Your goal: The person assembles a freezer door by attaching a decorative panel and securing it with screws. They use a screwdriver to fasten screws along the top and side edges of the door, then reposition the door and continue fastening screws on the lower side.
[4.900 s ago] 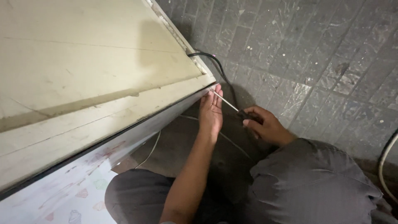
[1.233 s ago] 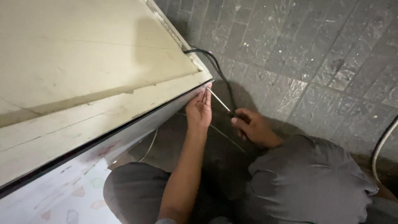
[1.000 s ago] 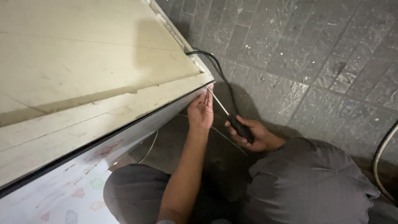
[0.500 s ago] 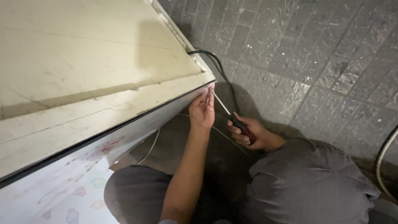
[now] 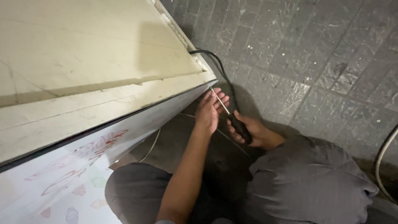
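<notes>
My right hand (image 5: 253, 132) grips the black handle of a screwdriver (image 5: 239, 127). Its thin metal shaft runs up and left to the lower corner of a large cream-topped cabinet (image 5: 95, 66). My left hand (image 5: 210, 108) rests against the cabinet's white side wall, its fingertips pinched around the shaft close to the tip. The tip itself is hidden by the cabinet's edge and my fingers. I crouch beside the cabinet, with my grey-clad knees below my arms.
A black cable (image 5: 217, 66) leaves the cabinet's far corner and drops to the grey paved floor (image 5: 315, 54). A thin pale wire (image 5: 151, 145) hangs by the cabinet's side. A light hose (image 5: 383, 157) curves at the right edge. The white side panel (image 5: 62, 182) carries coloured drawings.
My right hand has shifted its grip along the screwdriver handle and turned it slightly. My left hand stays at the cabinet corner on the shaft.
</notes>
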